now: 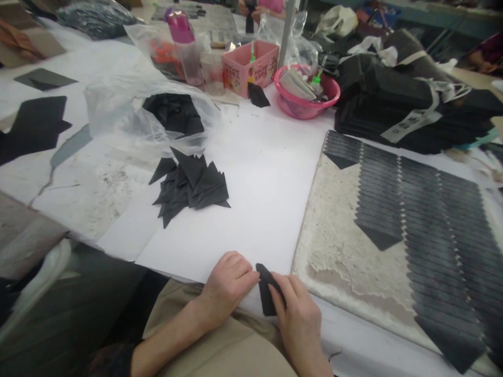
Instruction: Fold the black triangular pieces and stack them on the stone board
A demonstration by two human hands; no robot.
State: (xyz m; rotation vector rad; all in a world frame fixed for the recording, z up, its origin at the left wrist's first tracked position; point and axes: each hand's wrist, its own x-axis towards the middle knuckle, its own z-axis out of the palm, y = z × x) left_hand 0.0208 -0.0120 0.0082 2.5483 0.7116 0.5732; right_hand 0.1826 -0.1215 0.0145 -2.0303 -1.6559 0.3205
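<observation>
At the front edge of the white-covered table, a small black fabric piece (267,296) is between my two hands. My left hand (231,285) is closed, its thumb and finger pinching the top left edge of the piece. From the other side, my right hand (296,309) grips the piece between thumb and fingers, hiding part of it. Further up the table lies a loose pile of pointed black pieces (192,183). To the right, overlapping rows of black pieces (432,225) lie on a worn, pale board (334,225).
Behind the pile sits a clear plastic bag (118,112) with black pieces inside. At the back stand a purple-capped bottle (184,47), a pink box (251,68) and a pink basin (306,104). Bundled black material (377,99) is stacked back right. Another person's hands (255,10) show behind.
</observation>
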